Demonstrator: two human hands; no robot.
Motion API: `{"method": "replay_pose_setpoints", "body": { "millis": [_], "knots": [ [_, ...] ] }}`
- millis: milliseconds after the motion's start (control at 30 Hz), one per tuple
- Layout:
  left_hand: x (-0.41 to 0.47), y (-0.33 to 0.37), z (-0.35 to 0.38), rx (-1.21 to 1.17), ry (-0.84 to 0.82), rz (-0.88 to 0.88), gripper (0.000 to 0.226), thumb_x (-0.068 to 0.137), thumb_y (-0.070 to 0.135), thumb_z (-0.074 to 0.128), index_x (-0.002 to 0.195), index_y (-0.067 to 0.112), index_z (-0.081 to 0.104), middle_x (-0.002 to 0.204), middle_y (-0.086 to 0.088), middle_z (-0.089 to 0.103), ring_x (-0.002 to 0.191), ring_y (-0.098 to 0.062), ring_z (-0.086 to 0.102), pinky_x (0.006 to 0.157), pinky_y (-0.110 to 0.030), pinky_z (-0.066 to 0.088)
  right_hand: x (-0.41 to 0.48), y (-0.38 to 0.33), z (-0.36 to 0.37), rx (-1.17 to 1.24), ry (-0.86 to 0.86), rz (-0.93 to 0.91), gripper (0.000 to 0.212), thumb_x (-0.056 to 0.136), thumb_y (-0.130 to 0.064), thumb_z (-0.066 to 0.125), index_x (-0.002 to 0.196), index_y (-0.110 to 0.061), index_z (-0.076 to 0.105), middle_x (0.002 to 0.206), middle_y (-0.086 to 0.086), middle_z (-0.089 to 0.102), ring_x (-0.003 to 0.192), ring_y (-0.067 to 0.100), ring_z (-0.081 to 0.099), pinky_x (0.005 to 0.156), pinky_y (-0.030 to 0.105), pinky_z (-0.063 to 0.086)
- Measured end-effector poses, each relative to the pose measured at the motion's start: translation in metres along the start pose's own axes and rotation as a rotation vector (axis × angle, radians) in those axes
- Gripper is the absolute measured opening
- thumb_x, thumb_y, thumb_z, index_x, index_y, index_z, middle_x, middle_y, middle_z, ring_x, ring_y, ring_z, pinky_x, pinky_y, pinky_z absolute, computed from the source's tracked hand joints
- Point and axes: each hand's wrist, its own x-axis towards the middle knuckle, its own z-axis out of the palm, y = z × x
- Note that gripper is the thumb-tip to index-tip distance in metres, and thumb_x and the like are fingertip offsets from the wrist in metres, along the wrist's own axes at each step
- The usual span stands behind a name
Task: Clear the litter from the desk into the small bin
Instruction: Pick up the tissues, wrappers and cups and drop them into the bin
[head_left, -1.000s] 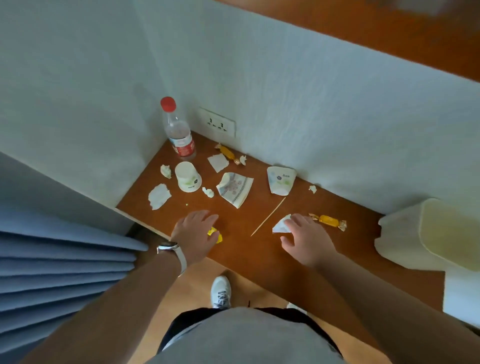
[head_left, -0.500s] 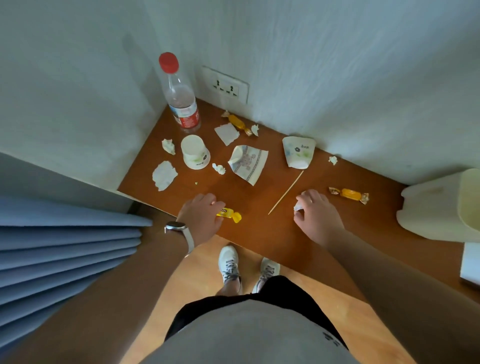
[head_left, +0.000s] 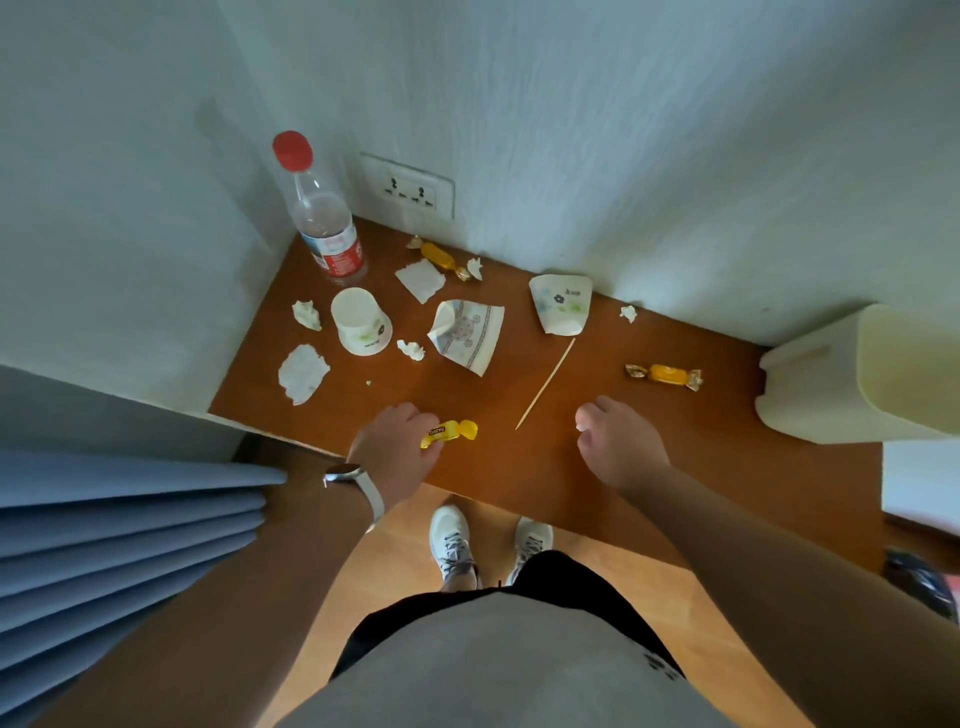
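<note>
littered brown desk (head_left: 571, 467): left hand (head_left: 395, 452) pinches yellow wrapper (head_left: 449, 433); right hand (head_left: 618, 447) closed on white scrap (head_left: 580, 428).

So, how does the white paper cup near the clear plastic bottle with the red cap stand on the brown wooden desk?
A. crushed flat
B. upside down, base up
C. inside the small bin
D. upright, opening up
B: the white paper cup rests on its wide rim with its closed round base facing up, on the brown wooden desk, just in front of the clear plastic bottle with the red cap.
</note>
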Motion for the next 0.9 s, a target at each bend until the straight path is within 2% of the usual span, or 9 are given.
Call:
{"method": "replay_pose_setpoints", "body": {
  "millis": [167,367,467,567,667,733,833,900],
  "knots": [
    [0.010,0.022,-0.006,-0.018,0.073,0.089,0.024,0.090,0.031,0.063,0.110,0.019,0.068,0.097,-0.001,0.062,0.086,-0.019,0.056,0.063,-0.026,0.035,-0.021,0.006,-0.014,0.060,0.053,0.052,0.018,0.097,-0.019,0.048,0.108,-0.020,0.062,0.100,-0.005,0.058,0.088,0.009,0.054,0.078,0.028,0.054],
    [0.027,0.075,-0.013,-0.043,0.151,0.209,0.023,0.089,0.034,0.066,0.107,0.020,0.069,0.093,0.001,0.065,0.081,-0.016,0.058,0.060,-0.023,0.042,-0.046,0.031,-0.032,0.095,0.151,0.089,0.017,0.095,-0.016,0.052,0.106,-0.020,0.064,0.095,-0.008,0.055,0.084,0.007,0.052,0.071,0.020,0.047],
    [0.032,0.101,-0.018,-0.022,0.187,0.294,0.022,0.086,0.033,0.068,0.103,0.018,0.070,0.087,0.002,0.065,0.074,-0.015,0.057,0.057,-0.020,0.037,-0.053,0.048,-0.041,0.123,0.216,0.100,0.016,0.093,-0.015,0.054,0.104,-0.018,0.065,0.094,-0.007,0.056,0.081,0.008,0.051,0.068,0.021,0.043],
    [0.041,0.127,-0.019,0.030,0.208,0.402,0.021,0.084,0.031,0.069,0.100,0.017,0.071,0.084,0.000,0.064,0.072,-0.017,0.057,0.057,-0.023,0.040,-0.056,0.067,-0.053,0.159,0.284,0.094,0.014,0.091,-0.015,0.055,0.101,-0.016,0.065,0.095,-0.005,0.059,0.080,0.009,0.050,0.068,0.026,0.046],
    [0.051,0.160,-0.022,0.031,0.233,0.409,0.020,0.086,0.032,0.066,0.099,0.018,0.070,0.084,0.002,0.063,0.073,-0.016,0.056,0.057,-0.025,0.044,-0.058,0.090,-0.068,0.180,0.325,0.048,0.012,0.092,-0.016,0.054,0.099,-0.016,0.064,0.095,-0.005,0.058,0.082,0.009,0.050,0.069,0.031,0.052],
    [0.056,0.186,-0.023,0.019,0.251,0.395,0.020,0.086,0.031,0.067,0.101,0.018,0.070,0.086,0.002,0.064,0.074,-0.015,0.057,0.059,-0.024,0.041,-0.060,0.108,-0.082,0.161,0.357,-0.010,0.010,0.090,-0.015,0.056,0.097,-0.016,0.064,0.094,-0.003,0.058,0.081,0.012,0.052,0.066,0.032,0.051],
    [0.064,0.232,-0.021,0.007,0.249,0.409,0.020,0.087,0.032,0.066,0.103,0.020,0.070,0.088,0.004,0.064,0.075,-0.014,0.057,0.059,-0.023,0.041,-0.065,0.144,-0.105,0.182,0.473,-0.049,0.008,0.082,-0.007,0.065,0.086,-0.013,0.066,0.086,0.000,0.062,0.075,0.021,0.058,0.056,0.028,0.041],
    [0.071,0.264,-0.019,0.028,0.235,0.459,0.021,0.088,0.034,0.064,0.103,0.021,0.069,0.090,0.005,0.064,0.076,-0.015,0.057,0.060,-0.026,0.045,-0.068,0.171,-0.117,0.212,0.536,-0.044,0.011,0.076,-0.002,0.068,0.082,-0.011,0.066,0.081,0.002,0.062,0.072,0.025,0.059,0.056,0.026,0.037]
  ]
}}
